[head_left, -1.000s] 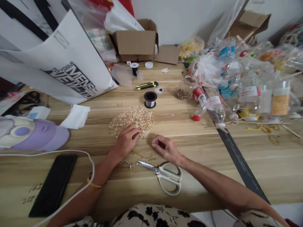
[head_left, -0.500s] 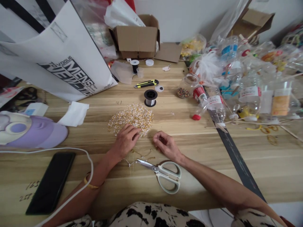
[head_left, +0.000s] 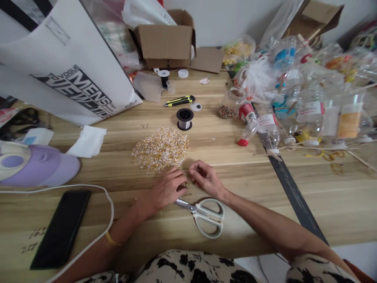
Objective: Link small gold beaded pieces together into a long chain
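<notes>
My left hand [head_left: 170, 186] has its fingers curled just below a heap of small gold and clear beads [head_left: 160, 149]. A tiny gold bit shows at its fingertips, too small to name. Close beside it, my right hand [head_left: 207, 180] is closed in a pinch, and what its fingers hold is hidden. Below both hands lies a pair of scissors [head_left: 194, 209] with pale handles, its blade tips partly under the left hand. A short piece of gold chain [head_left: 186, 195] lies by the blades, and the left hand covers the area beside it.
Behind the heap stand a spool of wire [head_left: 185, 118] and a yellow-black utility knife [head_left: 179, 101]. A jar of beads [head_left: 231, 104] and several plastic bottles [head_left: 268, 127] fill the right. At left are a black phone [head_left: 60, 230], a white cable [head_left: 110, 204] and a paper bag [head_left: 73, 51].
My left hand has moved from the bead heap down and right toward my right hand, covering much of the gold chain. The right hand stays pinched in nearly the same place.
</notes>
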Tool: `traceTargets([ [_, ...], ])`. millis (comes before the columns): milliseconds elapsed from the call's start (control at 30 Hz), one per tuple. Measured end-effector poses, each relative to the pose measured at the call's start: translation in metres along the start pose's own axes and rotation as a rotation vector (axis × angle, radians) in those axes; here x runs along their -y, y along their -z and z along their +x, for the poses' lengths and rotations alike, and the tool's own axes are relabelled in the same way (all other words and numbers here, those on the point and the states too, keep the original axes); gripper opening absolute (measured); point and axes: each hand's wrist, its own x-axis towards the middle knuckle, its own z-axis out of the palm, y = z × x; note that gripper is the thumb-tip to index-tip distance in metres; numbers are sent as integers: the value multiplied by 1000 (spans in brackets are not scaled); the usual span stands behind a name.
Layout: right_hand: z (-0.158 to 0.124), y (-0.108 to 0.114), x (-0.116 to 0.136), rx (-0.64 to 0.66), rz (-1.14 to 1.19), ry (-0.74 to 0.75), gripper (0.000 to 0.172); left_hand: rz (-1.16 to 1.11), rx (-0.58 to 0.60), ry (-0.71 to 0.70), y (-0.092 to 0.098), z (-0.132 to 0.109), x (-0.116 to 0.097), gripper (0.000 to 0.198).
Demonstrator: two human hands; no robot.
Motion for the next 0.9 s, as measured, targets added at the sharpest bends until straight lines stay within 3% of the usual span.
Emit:
traceTargets([
  [300, 1, 1, -5, 15, 39, 9, 28, -112, -54, 3, -9, 1, 4, 13],
  [467, 1, 2, -4, 7, 32, 16, 27, -328, -116, 101, -6, 3, 0, 14],
  [667, 2, 2, -4, -8, 11, 39, 25, -395, -85, 268, -2, 4, -4, 10],
  [900, 2, 3, -3, -10, 36, 45, 28, -520, -64, 352, -4, 5, -1, 6],
])
